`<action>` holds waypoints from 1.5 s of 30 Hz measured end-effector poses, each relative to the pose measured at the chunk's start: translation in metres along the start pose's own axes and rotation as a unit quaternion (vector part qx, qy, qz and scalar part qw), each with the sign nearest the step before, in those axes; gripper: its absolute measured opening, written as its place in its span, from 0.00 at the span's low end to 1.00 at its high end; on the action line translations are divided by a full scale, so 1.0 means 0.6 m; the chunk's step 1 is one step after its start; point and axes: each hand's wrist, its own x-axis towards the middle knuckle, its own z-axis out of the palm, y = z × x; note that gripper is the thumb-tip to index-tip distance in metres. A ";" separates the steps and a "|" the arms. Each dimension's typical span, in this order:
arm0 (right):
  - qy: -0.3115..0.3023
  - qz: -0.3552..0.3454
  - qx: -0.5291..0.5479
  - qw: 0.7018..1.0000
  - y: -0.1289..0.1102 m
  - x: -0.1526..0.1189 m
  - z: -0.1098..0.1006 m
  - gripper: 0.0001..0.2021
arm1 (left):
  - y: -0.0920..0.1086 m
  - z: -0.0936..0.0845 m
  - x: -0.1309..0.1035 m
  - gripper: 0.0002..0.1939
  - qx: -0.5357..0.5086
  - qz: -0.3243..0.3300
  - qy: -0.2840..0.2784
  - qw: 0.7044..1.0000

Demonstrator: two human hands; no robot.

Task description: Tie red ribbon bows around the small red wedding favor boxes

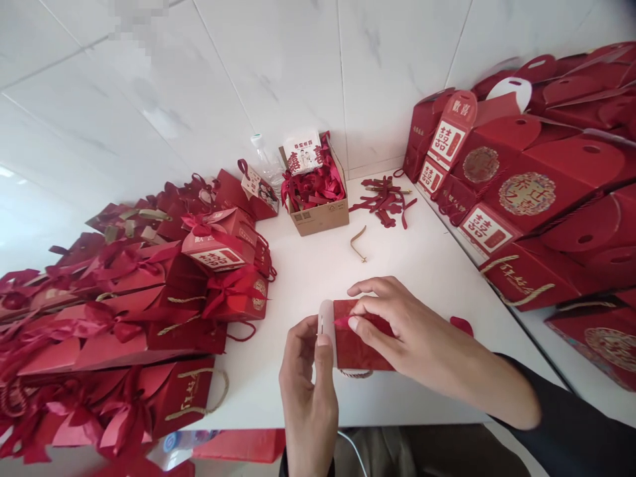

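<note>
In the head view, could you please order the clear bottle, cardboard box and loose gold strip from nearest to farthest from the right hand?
From the right hand, nearest first:
1. Loose gold strip: just ahead on the white table.
2. Cardboard box: farther ahead, slightly left.
3. Clear bottle: farthest, left of the box, by the wall.

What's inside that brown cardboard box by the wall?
In the cardboard box is a pile of red ribbons, with a white printed piece resting at the back. Whatever lies beneath them is covered, so I can't tell.
</note>
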 end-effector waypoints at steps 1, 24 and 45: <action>-0.002 -0.002 -0.001 1.000 -0.001 0.003 0.003 0.13 | 0.000 -0.002 0.000 0.18 -0.011 -0.004 -0.013 1.000; 0.060 -0.046 -0.108 0.991 0.023 -0.032 0.014 0.22 | -0.023 -0.044 0.023 0.08 -0.142 -0.017 0.087 0.986; -0.008 0.168 0.046 0.985 0.055 -0.103 -0.026 0.11 | -0.025 0.004 -0.011 0.25 0.005 -0.105 -0.059 0.993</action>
